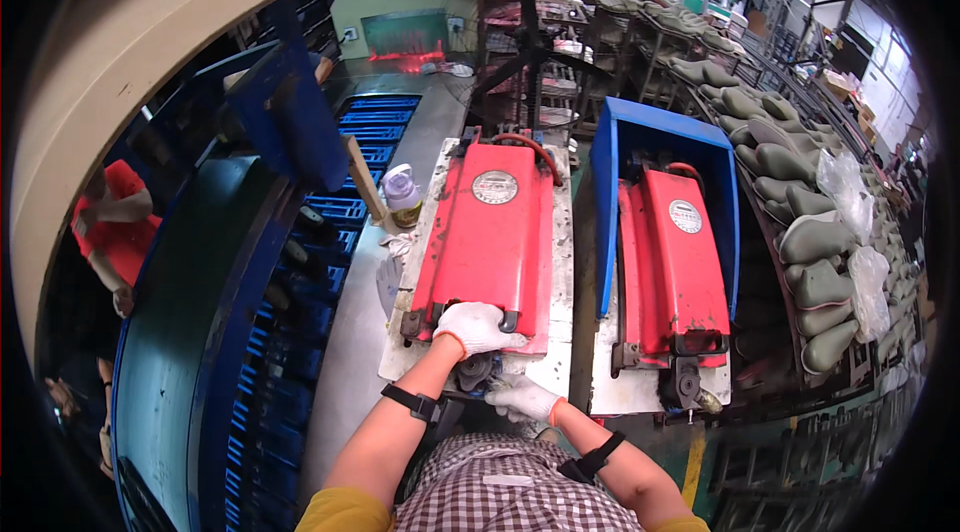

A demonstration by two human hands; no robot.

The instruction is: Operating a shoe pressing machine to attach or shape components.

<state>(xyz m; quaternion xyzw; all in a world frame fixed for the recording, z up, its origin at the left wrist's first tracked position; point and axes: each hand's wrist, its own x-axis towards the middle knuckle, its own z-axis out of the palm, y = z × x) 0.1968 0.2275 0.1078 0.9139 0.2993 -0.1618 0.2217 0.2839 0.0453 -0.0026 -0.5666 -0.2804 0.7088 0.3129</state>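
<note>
Two red machines with round pale labels stand before me. My left hand (480, 329), in a white knit glove, lies over the near end of the left red machine (478, 252). Its thumb stretches to the right; the other fingertips are partly hidden. Just below, by a dark round metal part (474, 369), is my right hand (522, 398), also gloved. The right fingers are curled at the machine's front edge, and whatever is in them is hidden.
The right red machine (682, 257) sits under a blue hood (665, 124). Racks of grey-green shoe-shaped pieces (785, 162) run along the right. A blue-framed conveyor (200, 262), white bottle (402, 190) and black fan (532, 50) stand around; a person in red (128, 207) is left.
</note>
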